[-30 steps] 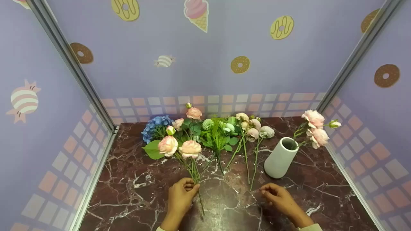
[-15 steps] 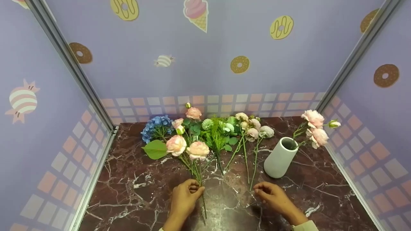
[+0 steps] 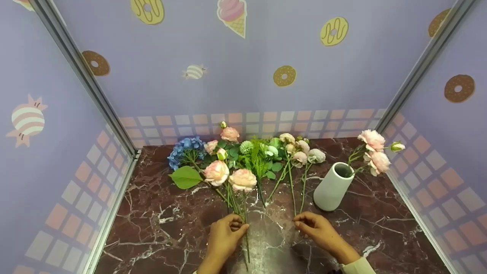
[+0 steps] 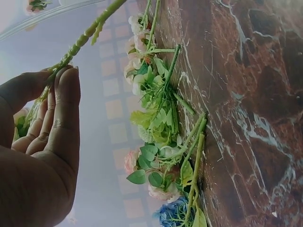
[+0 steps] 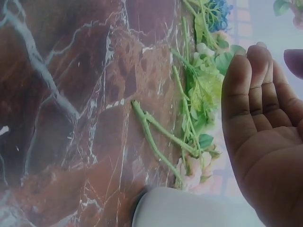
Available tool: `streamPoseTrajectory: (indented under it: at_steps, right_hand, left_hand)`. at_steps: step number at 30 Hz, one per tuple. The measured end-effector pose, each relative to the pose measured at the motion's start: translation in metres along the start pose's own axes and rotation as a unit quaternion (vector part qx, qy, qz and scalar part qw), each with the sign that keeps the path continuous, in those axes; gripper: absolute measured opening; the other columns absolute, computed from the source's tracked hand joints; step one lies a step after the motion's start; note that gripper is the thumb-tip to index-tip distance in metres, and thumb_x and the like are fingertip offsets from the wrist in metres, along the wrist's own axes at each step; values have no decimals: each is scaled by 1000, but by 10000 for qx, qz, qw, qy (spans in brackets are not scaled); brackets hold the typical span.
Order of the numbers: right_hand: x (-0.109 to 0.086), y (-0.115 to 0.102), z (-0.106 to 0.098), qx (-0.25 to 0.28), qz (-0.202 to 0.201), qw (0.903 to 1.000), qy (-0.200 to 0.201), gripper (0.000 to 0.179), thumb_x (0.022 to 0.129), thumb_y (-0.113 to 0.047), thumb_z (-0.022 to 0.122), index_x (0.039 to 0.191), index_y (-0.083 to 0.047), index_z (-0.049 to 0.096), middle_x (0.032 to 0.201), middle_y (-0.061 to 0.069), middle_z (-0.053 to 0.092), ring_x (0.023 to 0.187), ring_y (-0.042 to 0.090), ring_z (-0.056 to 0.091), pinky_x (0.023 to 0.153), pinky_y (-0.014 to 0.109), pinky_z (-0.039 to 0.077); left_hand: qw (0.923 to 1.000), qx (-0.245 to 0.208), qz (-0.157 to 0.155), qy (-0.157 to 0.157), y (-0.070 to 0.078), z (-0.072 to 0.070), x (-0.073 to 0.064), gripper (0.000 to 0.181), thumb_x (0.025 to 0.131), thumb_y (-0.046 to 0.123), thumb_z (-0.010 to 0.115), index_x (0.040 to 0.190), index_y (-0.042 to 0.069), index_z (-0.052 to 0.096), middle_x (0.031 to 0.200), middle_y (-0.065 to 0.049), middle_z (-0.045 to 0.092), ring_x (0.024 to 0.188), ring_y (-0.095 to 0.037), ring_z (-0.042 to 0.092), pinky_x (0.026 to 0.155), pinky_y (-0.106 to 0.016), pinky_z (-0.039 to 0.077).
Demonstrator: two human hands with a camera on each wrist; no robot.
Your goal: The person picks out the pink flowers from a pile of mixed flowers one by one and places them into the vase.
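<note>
My left hand (image 3: 225, 238) pinches the green stem (image 4: 90, 34) of a pale pink artificial rose (image 3: 242, 180) between thumb and fingers. The spray has two full blooms and a small bud (image 3: 222, 153) above them, and its stem end sticks out below the hand. Across from it, my right hand (image 3: 317, 233) hovers with fingers loosely bent and nothing in them, its fingertips near the cut ends of the stems lying there. In the right wrist view that hand's fingers (image 5: 236, 90) show bare, thumb apart from them.
A white vase (image 3: 330, 192) stands at right, holding a pink flower spray (image 3: 374, 152) that leans right. Along the back lie blue hydrangea (image 3: 186, 150), green foliage (image 3: 253, 160) and several pale pink flowers (image 3: 299, 159). Patterned walls enclose the marble-look table (image 3: 159, 236).
My left hand has moved to the right and slightly down with the rose spray, whose blooms shifted right too. My right hand has drifted left, toward the left hand.
</note>
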State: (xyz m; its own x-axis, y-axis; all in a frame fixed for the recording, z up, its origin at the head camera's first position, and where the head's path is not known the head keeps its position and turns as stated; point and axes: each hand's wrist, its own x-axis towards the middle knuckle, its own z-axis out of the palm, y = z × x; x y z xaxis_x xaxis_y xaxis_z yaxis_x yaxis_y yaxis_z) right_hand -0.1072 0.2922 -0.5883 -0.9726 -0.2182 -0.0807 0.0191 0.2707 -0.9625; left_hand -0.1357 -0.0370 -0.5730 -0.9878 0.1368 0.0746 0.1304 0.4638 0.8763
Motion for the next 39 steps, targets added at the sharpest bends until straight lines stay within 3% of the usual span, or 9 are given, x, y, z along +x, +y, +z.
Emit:
streamPoseTrajectory:
  at_steps: [6, 12, 20, 25, 34, 39]
  right_hand:
    - [-1, -6, 2, 172, -77, 9998, -77, 27, 114, -8, 65, 128, 15, 68, 105, 3, 77, 81, 5, 69, 73, 23, 62]
    - [4, -14, 10, 227, -162, 9993, -260, 31, 116, -9, 62, 131, 18, 65, 123, 23, 82, 92, 5, 76, 79, 27, 67]
    - [11, -23, 21, 149, -323, 9976, -600, 36, 120, -15, 55, 140, 13, 66, 139, 42, 70, 104, 9, 80, 89, 35, 70]
    - [12, -31, 28, 141, -367, 9965, -733, 38, 121, -16, 54, 146, 11, 65, 146, 39, 68, 107, 8, 79, 92, 36, 69]
    - [11, -42, 36, 639, -289, 9933, -914, 42, 122, -20, 51, 149, 11, 63, 150, 38, 67, 111, 14, 79, 93, 29, 66]
    - [12, -42, 39, 1243, -224, 9871, -983, 44, 122, -21, 54, 148, 14, 63, 140, 9, 79, 112, 13, 79, 95, 28, 65]
  left_hand:
    - [9997, -174, 119, -83, 4, 2, -3, 15, 91, 12, 95, 94, 7, 81, 91, -7, 86, 81, -15, 82, 76, -25, 68]
    - [9989, -374, 139, -232, 9, 5, -5, 15, 91, 11, 94, 97, 3, 82, 93, -10, 86, 83, -18, 82, 77, -24, 68]
    - [9982, -477, 240, -290, 16, 7, -7, 14, 90, 7, 94, 95, 2, 82, 92, -11, 85, 82, -14, 80, 77, -21, 66]
    - [9980, -480, 259, -334, 19, 8, -9, 14, 90, 10, 95, 95, 5, 83, 91, -8, 85, 81, -11, 79, 77, -22, 66]
    - [9959, -606, 397, -540, 24, 13, -13, 14, 91, 11, 95, 96, 5, 83, 91, -7, 86, 80, -10, 78, 76, -21, 66]
    - [9935, -772, 514, -668, 28, 15, -14, 13, 91, 10, 94, 97, 4, 84, 91, -9, 86, 78, -9, 78, 76, -20, 66]
